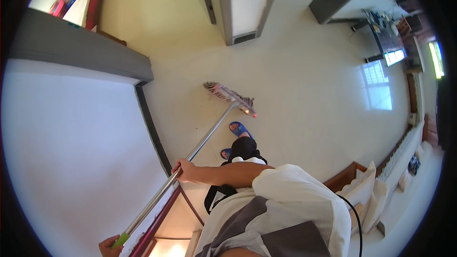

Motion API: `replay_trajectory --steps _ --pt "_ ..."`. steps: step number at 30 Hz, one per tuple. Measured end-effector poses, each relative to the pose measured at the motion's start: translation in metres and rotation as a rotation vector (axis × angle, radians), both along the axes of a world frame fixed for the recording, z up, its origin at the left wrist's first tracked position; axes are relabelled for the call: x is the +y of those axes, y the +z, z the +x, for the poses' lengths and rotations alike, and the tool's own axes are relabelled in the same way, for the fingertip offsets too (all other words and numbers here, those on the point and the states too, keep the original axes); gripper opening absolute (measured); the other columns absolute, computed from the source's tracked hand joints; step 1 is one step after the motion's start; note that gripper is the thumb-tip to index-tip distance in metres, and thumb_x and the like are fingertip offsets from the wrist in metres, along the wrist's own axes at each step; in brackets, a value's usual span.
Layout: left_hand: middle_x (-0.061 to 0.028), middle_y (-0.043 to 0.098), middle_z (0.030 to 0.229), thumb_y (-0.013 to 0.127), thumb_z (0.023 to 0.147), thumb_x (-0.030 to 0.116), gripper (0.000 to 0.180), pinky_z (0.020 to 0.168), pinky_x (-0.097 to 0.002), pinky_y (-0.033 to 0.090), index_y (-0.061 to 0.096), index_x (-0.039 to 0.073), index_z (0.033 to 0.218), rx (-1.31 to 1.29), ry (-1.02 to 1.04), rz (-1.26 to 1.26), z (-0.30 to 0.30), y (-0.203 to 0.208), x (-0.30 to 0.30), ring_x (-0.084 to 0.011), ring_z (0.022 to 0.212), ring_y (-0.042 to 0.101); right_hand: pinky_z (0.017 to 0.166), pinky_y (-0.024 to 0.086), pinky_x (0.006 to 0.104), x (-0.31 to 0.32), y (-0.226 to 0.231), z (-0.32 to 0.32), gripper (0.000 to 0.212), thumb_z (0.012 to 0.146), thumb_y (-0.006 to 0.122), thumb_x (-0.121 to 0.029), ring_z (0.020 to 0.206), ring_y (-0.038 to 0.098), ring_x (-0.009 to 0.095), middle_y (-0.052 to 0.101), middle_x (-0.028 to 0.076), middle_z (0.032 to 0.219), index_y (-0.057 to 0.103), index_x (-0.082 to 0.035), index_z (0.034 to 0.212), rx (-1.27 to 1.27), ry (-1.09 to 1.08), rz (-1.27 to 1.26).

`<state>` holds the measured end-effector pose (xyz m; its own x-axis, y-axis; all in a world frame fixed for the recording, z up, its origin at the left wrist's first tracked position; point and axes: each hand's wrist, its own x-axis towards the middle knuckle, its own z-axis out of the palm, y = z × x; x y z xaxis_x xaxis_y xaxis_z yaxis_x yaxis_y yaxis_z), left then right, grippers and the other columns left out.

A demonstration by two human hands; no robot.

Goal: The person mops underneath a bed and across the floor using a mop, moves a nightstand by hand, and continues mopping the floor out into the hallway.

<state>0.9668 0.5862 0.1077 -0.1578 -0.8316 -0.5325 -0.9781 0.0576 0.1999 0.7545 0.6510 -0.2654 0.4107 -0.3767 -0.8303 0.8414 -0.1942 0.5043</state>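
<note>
A flat mop with a silver metal pole [209,133] runs slantwise from the lower left towards the middle of the floor. Its striped, fringed mop head [229,99] lies on the tiles, just beyond my blue slippers [239,129]. My right arm crosses in front of my body, and my right hand [184,170] is wrapped round the middle of the pole. At the pole's upper end, by the lower left edge, my left hand [110,246] grips the green handle end [122,239]. Part of that hand is cut off by the picture's edge.
A white wall [81,123] with a dark baseboard stands close on the left. Grey-edged doorway pillars [245,4] rise at the far side. A wooden sofa with cushions [364,195] is at the right, and a glass table [385,35] stands far right. Pale glossy tiles [304,95] cover the floor.
</note>
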Motion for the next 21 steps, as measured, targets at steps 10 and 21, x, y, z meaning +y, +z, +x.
replay_trajectory --steps 10,21 --pt "-0.0028 0.057 0.063 0.063 0.057 0.004 0.029 0.042 -0.0168 0.034 0.063 -0.004 0.086 0.345 0.517 0.112 0.076 -0.099 0.074 -0.0049 0.048 0.046 0.058 0.048 0.0365 0.049 -0.005 -0.041 0.014 0.069 0.049 -0.008 0.051 0.044 0.02 0.04 0.007 0.056 0.039 -0.007 0.059 0.11 0.3 0.178" --pt "-0.0021 0.055 0.064 0.071 0.058 0.012 0.04 0.039 -0.018 0.031 0.059 -0.005 0.092 0.714 0.921 0.251 0.04 -0.155 0.209 -0.0058 0.044 0.043 0.055 0.043 0.037 0.073 -0.049 -0.071 0.01 0.069 0.049 -0.012 0.057 0.046 0.023 0.043 0.009 0.062 0.042 -0.007 0.064 0.34 0.595 0.01"
